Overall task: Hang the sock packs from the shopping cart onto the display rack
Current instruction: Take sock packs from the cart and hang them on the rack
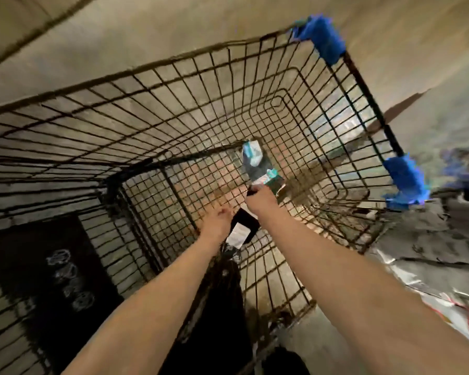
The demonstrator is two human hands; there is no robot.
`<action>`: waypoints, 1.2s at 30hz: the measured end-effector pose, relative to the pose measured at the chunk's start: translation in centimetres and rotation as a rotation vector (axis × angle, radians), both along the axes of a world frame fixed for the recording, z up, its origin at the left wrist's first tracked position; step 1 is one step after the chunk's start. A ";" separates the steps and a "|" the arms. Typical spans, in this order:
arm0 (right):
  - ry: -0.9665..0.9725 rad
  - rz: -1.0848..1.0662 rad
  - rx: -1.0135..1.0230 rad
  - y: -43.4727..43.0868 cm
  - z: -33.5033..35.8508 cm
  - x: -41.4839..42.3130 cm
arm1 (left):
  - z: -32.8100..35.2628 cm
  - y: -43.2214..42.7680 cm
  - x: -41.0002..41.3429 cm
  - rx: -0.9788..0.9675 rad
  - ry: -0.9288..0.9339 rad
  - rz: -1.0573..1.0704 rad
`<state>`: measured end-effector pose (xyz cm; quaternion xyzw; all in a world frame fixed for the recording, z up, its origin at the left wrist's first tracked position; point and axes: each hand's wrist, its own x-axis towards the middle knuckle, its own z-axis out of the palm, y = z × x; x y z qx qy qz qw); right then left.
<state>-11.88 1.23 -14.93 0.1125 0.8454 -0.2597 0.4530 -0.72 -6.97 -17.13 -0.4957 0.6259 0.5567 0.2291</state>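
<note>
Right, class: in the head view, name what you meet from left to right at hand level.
Black panel with white drawings → left hand → right hand, gripping a teal sock pack → blue corner guard.

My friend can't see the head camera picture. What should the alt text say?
Two bare arms reach down into a wire shopping cart. The right hand holds a grey sock pack with a teal label, and the left hand grips a black sock pack beside it.
</note>
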 end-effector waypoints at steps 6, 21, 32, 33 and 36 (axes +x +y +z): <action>0.004 0.582 0.254 0.1 -5.4 1.9 | -9.4 0.9 1.8 0.172 -0.076 0.080; 0.106 -0.408 -0.276 -0.6 0.5 -1.0 | 1.1 -0.5 -0.8 0.055 0.134 0.390; 0.366 -0.052 -0.403 -1.3 4.1 1.0 | 4.8 -2.4 -5.3 0.302 0.307 0.504; 0.379 -0.024 -0.406 -1.1 4.2 1.1 | 5.0 -2.6 -5.4 0.325 0.308 0.523; 0.412 0.147 -0.380 -0.6 4.5 1.4 | 5.6 -2.9 -5.6 0.403 0.300 0.539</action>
